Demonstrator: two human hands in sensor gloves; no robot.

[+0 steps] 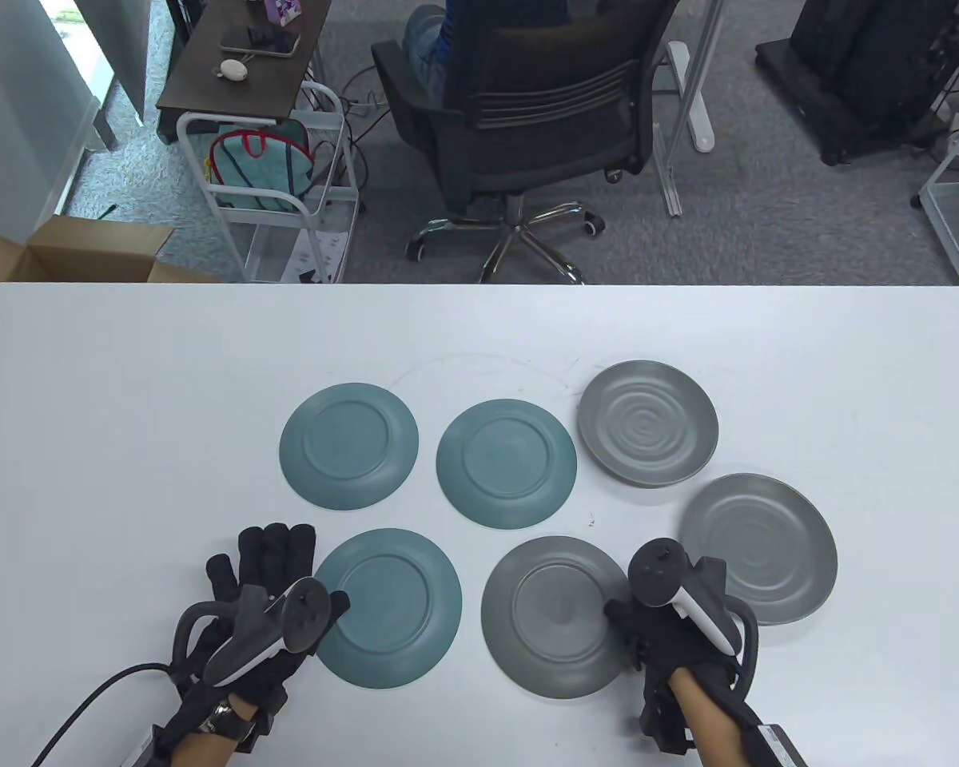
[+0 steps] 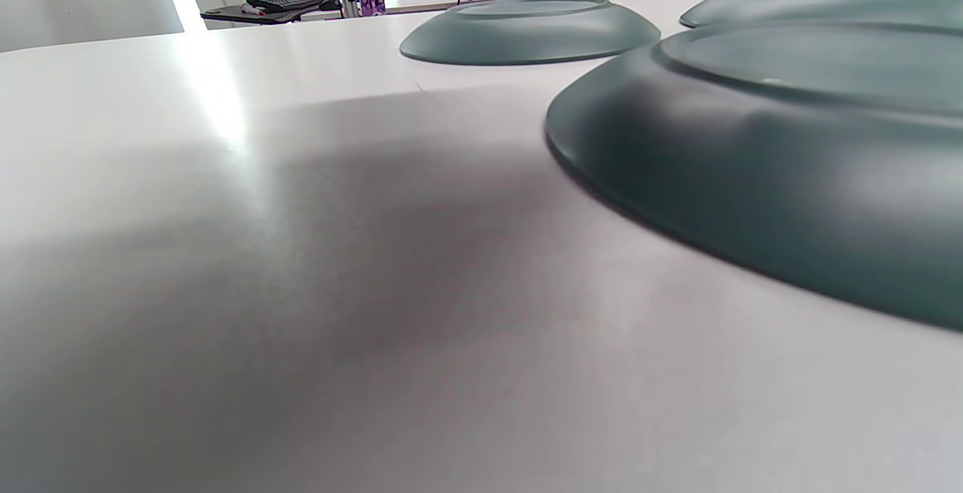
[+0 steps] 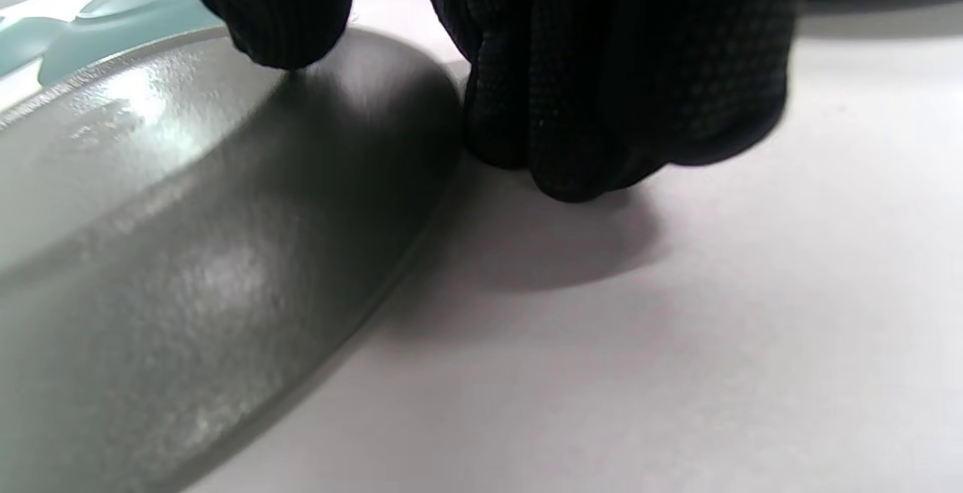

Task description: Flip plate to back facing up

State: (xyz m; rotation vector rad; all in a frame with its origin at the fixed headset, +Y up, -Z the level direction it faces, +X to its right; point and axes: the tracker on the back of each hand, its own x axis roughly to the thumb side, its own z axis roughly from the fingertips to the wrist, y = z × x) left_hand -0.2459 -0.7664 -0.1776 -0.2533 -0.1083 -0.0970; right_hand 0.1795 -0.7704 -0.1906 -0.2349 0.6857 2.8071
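Note:
Six plates lie on the white table (image 1: 128, 399). Three teal plates (image 1: 348, 445) (image 1: 506, 463) (image 1: 387, 607) and one grey plate (image 1: 559, 615) lie back up. Two grey plates (image 1: 648, 423) (image 1: 758, 547) lie face up and show ripples. My left hand (image 1: 288, 575) rests flat on the table just left of the near teal plate (image 2: 752, 162), fingers stretched. My right hand (image 1: 647, 631) sits at the right rim of the back-up grey plate (image 3: 188, 252). Its thumb (image 3: 278, 11) touches the plate's back. Its curled fingers (image 3: 624, 64) rest on the table beside the rim.
An office chair (image 1: 527, 120) with a seated person stands beyond the table's far edge, with a wire cart (image 1: 288, 200) and a cardboard box (image 1: 88, 252) to the left. The face-up grey plate lies close to my right hand's right side.

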